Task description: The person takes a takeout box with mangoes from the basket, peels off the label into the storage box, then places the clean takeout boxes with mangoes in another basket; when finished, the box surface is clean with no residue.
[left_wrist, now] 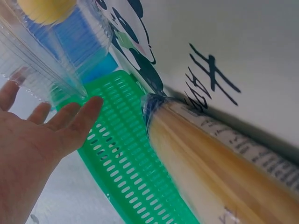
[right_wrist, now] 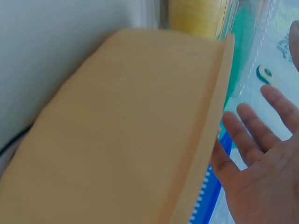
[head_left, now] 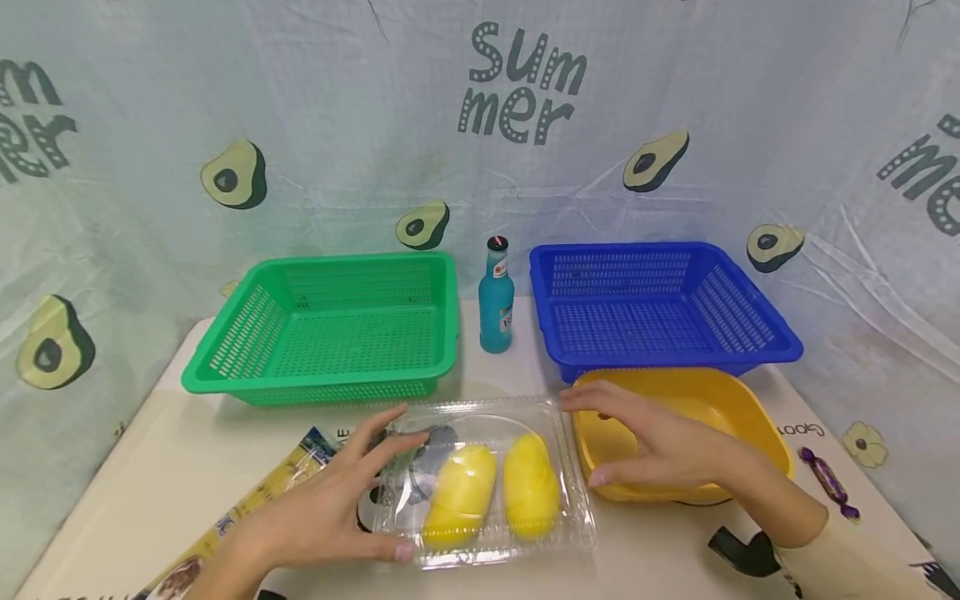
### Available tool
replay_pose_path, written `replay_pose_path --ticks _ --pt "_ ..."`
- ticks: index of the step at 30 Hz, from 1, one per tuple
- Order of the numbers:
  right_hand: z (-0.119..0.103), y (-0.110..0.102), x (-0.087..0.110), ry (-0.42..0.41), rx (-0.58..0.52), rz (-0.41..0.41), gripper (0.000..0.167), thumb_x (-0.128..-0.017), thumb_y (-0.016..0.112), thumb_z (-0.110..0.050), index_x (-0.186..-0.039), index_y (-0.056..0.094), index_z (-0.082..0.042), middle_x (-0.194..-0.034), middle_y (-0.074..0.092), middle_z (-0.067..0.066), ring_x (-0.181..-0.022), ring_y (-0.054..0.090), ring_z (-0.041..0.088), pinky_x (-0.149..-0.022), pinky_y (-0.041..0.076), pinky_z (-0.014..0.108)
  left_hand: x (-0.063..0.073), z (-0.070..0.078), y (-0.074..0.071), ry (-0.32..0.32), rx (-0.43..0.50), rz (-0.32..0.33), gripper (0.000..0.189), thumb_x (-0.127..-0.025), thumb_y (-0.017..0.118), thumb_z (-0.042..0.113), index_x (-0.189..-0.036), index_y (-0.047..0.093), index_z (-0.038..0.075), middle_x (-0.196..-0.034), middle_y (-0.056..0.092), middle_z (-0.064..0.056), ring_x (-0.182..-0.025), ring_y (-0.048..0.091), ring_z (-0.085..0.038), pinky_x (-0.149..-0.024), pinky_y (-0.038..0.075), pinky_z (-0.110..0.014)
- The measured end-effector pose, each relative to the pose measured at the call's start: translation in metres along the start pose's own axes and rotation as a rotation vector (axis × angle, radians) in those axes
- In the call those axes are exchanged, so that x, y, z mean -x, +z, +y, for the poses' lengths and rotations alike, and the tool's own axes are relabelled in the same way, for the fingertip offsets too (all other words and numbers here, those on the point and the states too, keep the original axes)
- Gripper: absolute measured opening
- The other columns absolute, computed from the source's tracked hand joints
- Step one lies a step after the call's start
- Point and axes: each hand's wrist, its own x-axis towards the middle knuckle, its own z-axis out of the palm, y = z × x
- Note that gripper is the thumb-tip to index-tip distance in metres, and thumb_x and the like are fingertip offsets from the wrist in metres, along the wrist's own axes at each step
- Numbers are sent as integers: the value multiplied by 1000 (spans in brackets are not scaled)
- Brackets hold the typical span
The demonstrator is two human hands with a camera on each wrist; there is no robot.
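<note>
Clear plastic box (head_left: pixel 497 518) lies at the near middle of the table, between your two hands. Your green basket (head_left: pixel 330 390) stands beyond its left side; push the box forward and it would likely bump that front wall. Your blue basket (head_left: pixel 622 325) stands farther right, behind the yellow basin (head_left: pixel 701 402), so carrying the box low that way could catch the basin's rim. Since the basin sits just beside the box's right edge, a sideways slide would probably shove it.

The long packet (head_left: pixel 236 517) lies beside your left forearm, where a careless pull could drag it. Your left hand (head_left: pixel 337 500) is spread wide at the box's left side; your right hand (head_left: pixel 652 437) is spread wide at its far right corner. Neither grips, and I cannot tell whether fingertips touch the plastic. Squeezing unevenly might buckle the thin walls; whether the lid is fastened doesn't show.

The bottle (head_left: pixel 495 308) stands upright between the baskets, narrow enough that a knock could topple it. Tilt the box and its two yellow pieces (head_left: pixel 459 496) may slide. Your right sleeve (head_left: pixel 840 554) could brush the wrapped candy (head_left: pixel 828 482).
</note>
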Motion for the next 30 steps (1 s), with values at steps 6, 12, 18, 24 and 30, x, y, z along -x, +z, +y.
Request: replay_pose_path --ticks 6,12,18,24,30 --pt "-9 7 3 145 -21 -36 90 -84 79 -57 -159 32 -37 -166 28 -12 -152 31 26 -115 36 64 2 2 -5 -55 34 -56 103 -72 84 65 -158 30 46 -172 -5 -2 -149 30 -45 -98 51 -63" --pt "-8 17 5 105 -16 -38 107 -83 83 -52 -165 20 -27 -170 23 0 -152 29 35 -113 34 68 3 3 -5 -74 50 -86 102 -75 82 65 -158 25 48 -171 -5 -5 -144 36 -43 -93 55 -56" --pt "-8 25 5 72 -36 -59 110 -82 85 -47 -166 18 -24 -172 14 6 -153 25 39 -111 36 70 7 1 -2 -44 10 -49 104 -77 82 62 -161 25 41 -171 -1 -3 -145 37 -41 -96 55 -54" --pt "-11 32 6 46 -14 -58 115 -79 85 -55 -166 16 -25 -173 6 2 -154 21 39 -110 36 70 10 1 -1 -44 -12 -24 105 -76 82 63 -161 26 38 -171 2 -1 -143 41 -38 -97 55 -53" --pt "-15 37 6 86 -5 -64 120 -72 87 -59 -165 18 -29 -174 2 5 -156 16 40 -113 32 70 10 1 -2 -63 -2 -29 103 -77 82 63 -160 25 44 -171 5 -5 -142 42 -40 -94 56 -53"
